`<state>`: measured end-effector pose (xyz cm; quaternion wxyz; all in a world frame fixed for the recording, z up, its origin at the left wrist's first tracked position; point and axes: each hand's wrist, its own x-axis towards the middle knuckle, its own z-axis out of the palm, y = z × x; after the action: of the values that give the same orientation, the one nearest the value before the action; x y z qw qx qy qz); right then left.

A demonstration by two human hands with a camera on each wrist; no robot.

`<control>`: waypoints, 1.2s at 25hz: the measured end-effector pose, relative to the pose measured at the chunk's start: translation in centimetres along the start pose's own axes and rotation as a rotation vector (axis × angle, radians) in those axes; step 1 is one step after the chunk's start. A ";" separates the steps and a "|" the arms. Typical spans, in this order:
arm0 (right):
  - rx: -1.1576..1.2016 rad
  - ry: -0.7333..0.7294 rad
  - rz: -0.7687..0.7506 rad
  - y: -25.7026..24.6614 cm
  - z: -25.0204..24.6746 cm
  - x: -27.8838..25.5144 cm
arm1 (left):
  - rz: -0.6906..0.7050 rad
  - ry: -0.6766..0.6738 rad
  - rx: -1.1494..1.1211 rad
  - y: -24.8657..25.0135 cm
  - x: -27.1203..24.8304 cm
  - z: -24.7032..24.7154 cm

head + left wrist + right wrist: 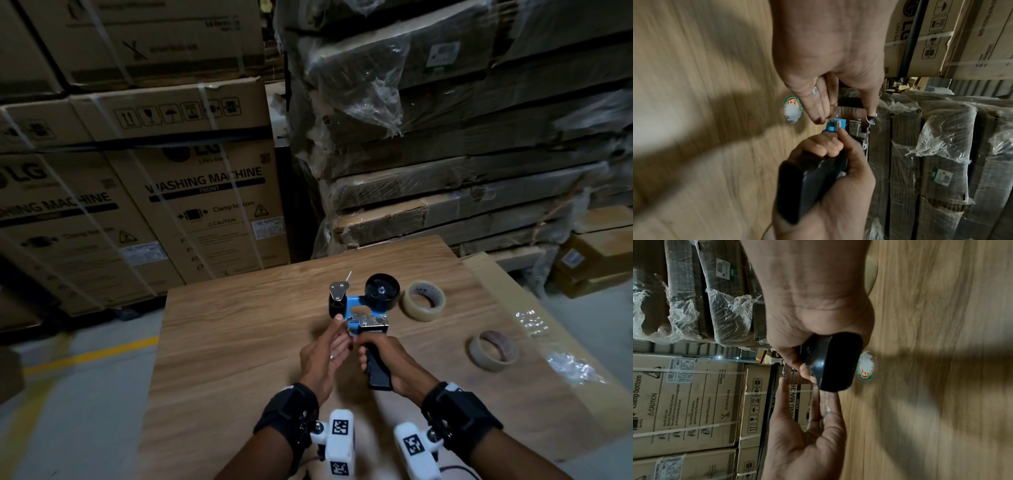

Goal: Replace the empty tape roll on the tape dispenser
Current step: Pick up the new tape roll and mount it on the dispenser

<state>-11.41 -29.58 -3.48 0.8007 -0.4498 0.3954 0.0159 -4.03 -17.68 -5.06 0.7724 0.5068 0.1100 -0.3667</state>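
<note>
Dispenser [363,315] is held over the worktop [239,342], its spool bare; the right hand [387,356] is curled tight round the handle; the left hand [325,353] is straight-fingered, holding nothing, its fingers [819,116] near the blue frame; the fresh roll [424,300] lies just right of the spool, the spent core [493,350] nearer; best to steady the handle and press the roll squarely onto the hub; cartons [205,205] read "LG", "WASHING MACHINE FRONT", "Clamp bottom", "CAUTION".

Both wrists wear black straps [294,407] holding white camera mounts [339,442] with square markers; one left finger wears a silver ring [814,90].
</note>
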 end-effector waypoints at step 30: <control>-0.173 0.052 0.048 7.4 -2.4 2.8 | 0.276 0.113 0.868 0.6 6.6 -11.1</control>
<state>-13.81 -27.86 -11.16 0.7475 -0.5082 0.4238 0.0573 3.35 -10.95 -13.36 0.5230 0.8126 -0.0802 -0.2444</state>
